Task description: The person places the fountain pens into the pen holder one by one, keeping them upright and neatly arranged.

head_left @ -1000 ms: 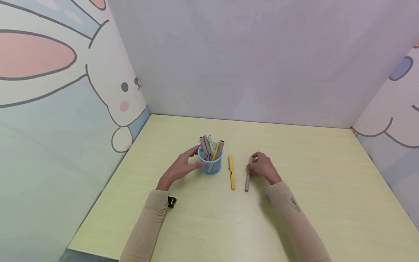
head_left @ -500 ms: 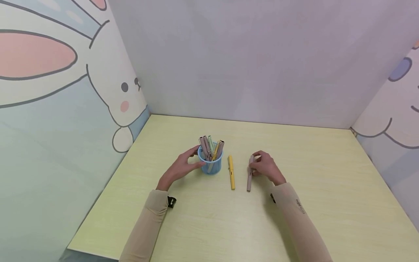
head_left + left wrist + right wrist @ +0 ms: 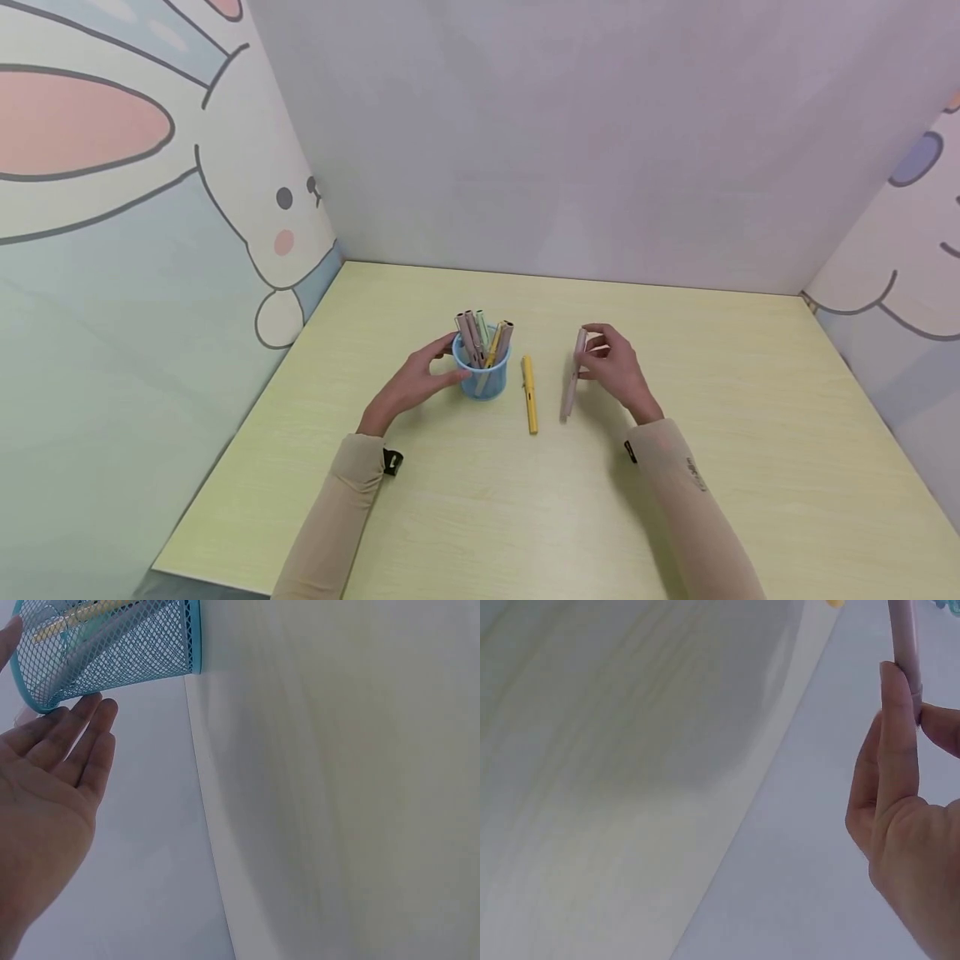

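Observation:
A light blue mesh pen holder (image 3: 491, 384) stands upright on the table, with several mauve, yellow and green pens (image 3: 468, 337) in it. My left hand (image 3: 414, 385) holds it from the left side, thumb at the front and fingers behind; in the left wrist view the fingertips touch the mesh wall (image 3: 142, 652). To the right, my right hand (image 3: 618, 368) pinches a mauve pen (image 3: 571, 395) near its upper end, between thumb and fingers. That pen is tilted, lower end toward me. Between holder and right hand lies a yellow pen (image 3: 530, 398).
The pale yellow-green table (image 3: 465, 517) meets a plain greyish back wall (image 3: 570, 167). Side walls with cartoon rabbit drawings (image 3: 255, 183) stand at left and right. Both forearms reach in from the front edge.
My right hand has lifted the mauve pen's upper end and moved slightly away from me, so the pen that lay flat is now tilted. The left hand and pen holder have stayed put.

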The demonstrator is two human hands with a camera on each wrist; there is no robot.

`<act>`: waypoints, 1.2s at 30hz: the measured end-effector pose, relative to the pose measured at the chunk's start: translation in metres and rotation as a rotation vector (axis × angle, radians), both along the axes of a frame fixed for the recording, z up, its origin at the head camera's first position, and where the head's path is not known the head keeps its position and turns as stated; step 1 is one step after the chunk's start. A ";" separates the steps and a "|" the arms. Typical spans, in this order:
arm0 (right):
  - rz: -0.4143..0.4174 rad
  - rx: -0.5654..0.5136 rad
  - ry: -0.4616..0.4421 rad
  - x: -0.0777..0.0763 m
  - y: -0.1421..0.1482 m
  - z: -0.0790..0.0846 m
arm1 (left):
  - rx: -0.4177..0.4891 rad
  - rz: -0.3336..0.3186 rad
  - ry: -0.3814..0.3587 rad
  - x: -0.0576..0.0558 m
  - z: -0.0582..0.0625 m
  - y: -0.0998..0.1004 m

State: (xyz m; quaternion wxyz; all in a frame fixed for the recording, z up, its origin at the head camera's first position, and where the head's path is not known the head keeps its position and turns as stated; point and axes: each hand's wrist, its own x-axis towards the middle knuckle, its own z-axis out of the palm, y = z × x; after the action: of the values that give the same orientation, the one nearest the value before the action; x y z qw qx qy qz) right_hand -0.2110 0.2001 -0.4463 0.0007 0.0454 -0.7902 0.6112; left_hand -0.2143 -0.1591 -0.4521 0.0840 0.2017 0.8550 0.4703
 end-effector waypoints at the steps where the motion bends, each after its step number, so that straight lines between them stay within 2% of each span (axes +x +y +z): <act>1: -0.002 -0.012 0.027 -0.001 -0.001 0.001 | -0.001 0.001 0.000 0.000 0.000 0.000; 10: -0.017 -0.073 0.247 -0.002 -0.010 0.013 | -0.008 0.004 -0.013 -0.001 -0.001 0.000; 17: 0.006 -0.132 0.406 0.013 -0.027 0.039 | -0.001 -0.002 -0.004 -0.001 -0.002 -0.001; 20: 0.018 -0.155 0.451 0.014 -0.031 0.041 | -0.001 -0.001 -0.002 -0.001 -0.001 -0.001; 26: 0.030 -0.172 0.461 0.004 -0.037 0.032 | 0.000 0.000 0.000 0.000 -0.002 -0.001; 33: 0.068 -0.194 0.477 0.016 -0.052 0.054 | 0.003 0.000 0.001 0.000 -0.002 -0.002; 36: 0.076 -0.191 0.483 0.017 -0.057 0.057 | 0.006 -0.003 0.006 0.000 -0.002 -0.002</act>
State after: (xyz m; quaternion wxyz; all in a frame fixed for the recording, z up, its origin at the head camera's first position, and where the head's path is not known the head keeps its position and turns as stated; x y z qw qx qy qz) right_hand -0.1944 0.1435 -0.3890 0.1705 0.2192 -0.7035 0.6542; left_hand -0.2144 -0.1606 -0.4541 0.0816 0.2049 0.8536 0.4719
